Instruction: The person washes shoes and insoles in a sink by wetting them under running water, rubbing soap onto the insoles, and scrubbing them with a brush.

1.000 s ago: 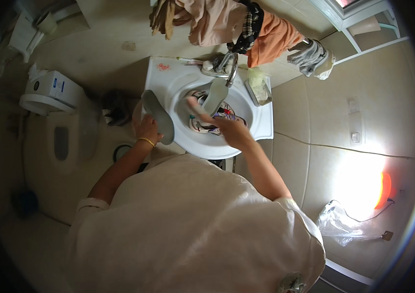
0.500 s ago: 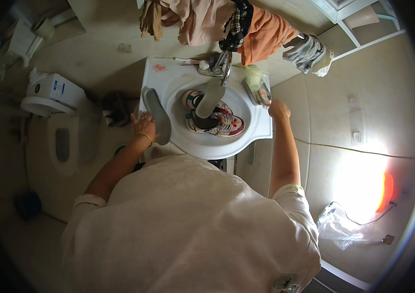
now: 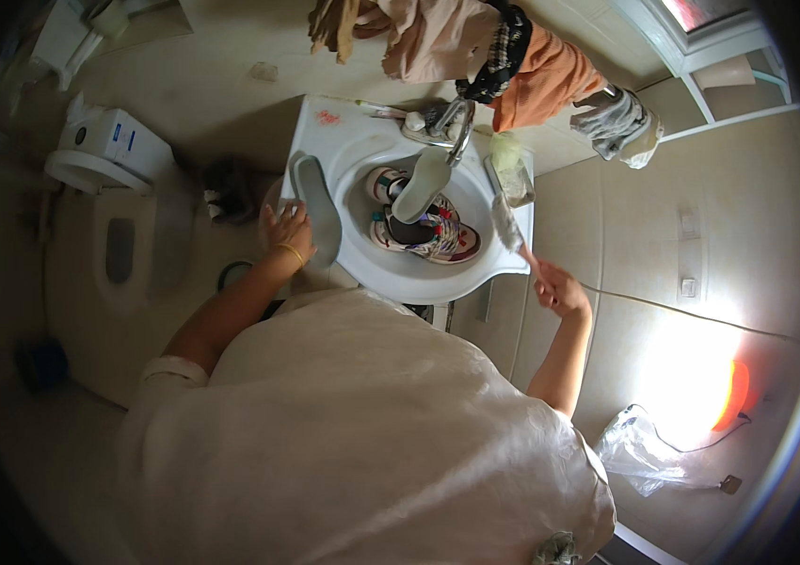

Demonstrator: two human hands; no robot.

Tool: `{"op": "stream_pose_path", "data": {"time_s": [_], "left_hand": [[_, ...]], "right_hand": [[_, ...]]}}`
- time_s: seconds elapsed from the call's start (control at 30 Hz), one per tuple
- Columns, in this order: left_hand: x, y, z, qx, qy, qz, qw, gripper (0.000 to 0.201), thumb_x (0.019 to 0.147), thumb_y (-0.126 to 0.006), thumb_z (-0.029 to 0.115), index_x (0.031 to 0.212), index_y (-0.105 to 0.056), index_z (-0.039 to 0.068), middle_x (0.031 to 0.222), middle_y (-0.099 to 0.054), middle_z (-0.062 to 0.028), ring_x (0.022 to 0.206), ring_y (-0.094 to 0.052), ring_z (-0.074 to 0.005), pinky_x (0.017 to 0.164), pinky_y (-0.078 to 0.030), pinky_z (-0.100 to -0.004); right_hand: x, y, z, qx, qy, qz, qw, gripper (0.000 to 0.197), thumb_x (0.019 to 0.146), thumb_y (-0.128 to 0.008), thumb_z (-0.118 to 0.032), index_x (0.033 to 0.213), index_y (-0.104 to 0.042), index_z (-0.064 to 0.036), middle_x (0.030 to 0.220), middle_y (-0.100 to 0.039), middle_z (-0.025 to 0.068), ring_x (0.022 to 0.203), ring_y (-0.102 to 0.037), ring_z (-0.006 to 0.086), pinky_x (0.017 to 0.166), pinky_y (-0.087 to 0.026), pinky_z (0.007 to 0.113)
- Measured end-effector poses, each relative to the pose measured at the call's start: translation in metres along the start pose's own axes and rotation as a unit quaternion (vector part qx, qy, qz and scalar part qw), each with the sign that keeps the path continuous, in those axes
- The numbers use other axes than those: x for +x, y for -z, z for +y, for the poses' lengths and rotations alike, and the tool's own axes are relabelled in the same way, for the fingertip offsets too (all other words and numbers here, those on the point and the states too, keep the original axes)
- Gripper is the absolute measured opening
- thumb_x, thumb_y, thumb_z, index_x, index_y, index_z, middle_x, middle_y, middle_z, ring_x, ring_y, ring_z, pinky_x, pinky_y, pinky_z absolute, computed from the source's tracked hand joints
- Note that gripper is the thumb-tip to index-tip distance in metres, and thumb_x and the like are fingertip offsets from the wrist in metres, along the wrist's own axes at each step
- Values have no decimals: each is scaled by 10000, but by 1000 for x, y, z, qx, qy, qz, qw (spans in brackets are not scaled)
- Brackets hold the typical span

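Note:
A grey shoe insole lies along the left rim of the white washbasin. My left hand, with a yellow bracelet at the wrist, holds its left edge. In my right hand is a scrubbing brush by its pinkish handle, the pale bristle head over the basin's right rim. Multicoloured sneakers sit in the bowl. A second, paler insole rests on them below the faucet.
A soap dish with a pale green lump stands at the back right corner. Clothes hang above the basin. A toilet is at the left. On the right, a bright lamp glows near a clear plastic bag.
My right hand has lifted the brush from the soap dish area and drawn it nearer to me and rightward. My left hand stays at the insole. The view has shifted slightly.

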State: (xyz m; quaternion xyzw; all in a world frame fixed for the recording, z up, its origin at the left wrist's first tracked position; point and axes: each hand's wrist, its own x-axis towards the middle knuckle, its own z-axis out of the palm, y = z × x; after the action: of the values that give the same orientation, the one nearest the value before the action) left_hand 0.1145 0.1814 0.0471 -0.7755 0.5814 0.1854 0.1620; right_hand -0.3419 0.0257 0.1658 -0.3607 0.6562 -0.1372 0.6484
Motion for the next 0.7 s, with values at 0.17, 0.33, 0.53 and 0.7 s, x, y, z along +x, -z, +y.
{"op": "stream_pose_path", "data": {"time_s": [0.17, 0.33, 0.53, 0.7], "left_hand": [[5, 2, 4, -12, 6, -15, 1000, 514, 784, -574, 327, 1225, -487, 77, 1413, -240, -60, 1316, -204, -200, 1038, -94, -574], [1, -9, 5, -38, 0, 36, 999, 397, 830, -471, 176, 1208, -502, 60, 1394, -285, -75, 1307, -233, -203, 1034, -110, -567], [0, -37, 6, -20, -41, 95, 994, 371, 848, -422, 155, 1196, -504, 54, 1354, -354, -68, 1291, -270, -180, 1019, -128, -574], [2, -33, 2, -47, -48, 67, 996, 360, 852, -416, 167, 1185, -508, 63, 1358, -354, -53, 1276, -297, -164, 1008, -139, -583]], "right_hand": [[-6, -50, 33, 107, -11, -268, 957, 374, 856, -509, -136, 1202, -472, -2, 662, -542, 79, 427, -376, 105, 359, -241, 216], [-11, -185, 2, -88, 32, -287, 953, 341, 904, -478, -175, 1205, -474, -15, 701, -520, 41, 485, -382, 73, 408, -279, 208], [18, -298, 18, -583, 394, -69, 707, 338, 830, -475, -85, 1165, -510, -108, 839, -610, 204, 715, -608, 347, 613, -475, 426], [26, -339, 14, -664, 399, 12, 632, 463, 782, -470, -45, 1233, -436, -145, 756, -606, 180, 680, -624, 331, 576, -500, 435]]}}
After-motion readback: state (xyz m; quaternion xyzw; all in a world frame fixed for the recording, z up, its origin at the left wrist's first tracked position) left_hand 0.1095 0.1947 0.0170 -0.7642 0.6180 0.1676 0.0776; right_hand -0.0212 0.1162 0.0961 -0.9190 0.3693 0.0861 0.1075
